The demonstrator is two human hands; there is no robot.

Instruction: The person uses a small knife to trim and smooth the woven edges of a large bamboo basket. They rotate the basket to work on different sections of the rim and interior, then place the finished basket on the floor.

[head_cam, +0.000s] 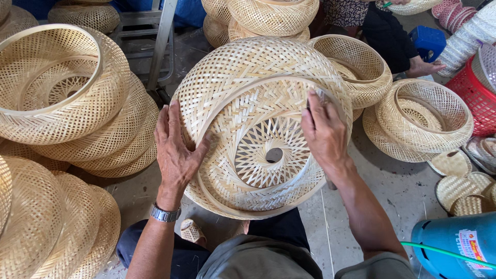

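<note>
Centrally, the woven bamboo lampshade (pixel 258 129) is resting tilted on the person's lap, opening facing them, left hand (pixel 175 150) gripping its rim at nine o'clock, right hand (pixel 323 132) pressing a thin tool (pixel 316 99) against the rim at two o'clock.

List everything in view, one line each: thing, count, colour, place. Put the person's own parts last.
held basket: one, pale straw, centre, tilted, opening toward the camera
stacked baskets: several, straw, left side and lower left
far baskets: a few, straw, top centre
right baskets: three or so, straw, right of centre, on the floor
woven discs: several, straw, lower right floor
crate: one, red, right edge
stool: one, blue, top right
cylinder: one, blue, bottom right corner
hose: one, green, across the cylinder
other person's hand: one, top right
watch: one, silver, left wrist
left hand: grips the basket's left rim
right hand: on the inner rim, holding a thin tool
</note>
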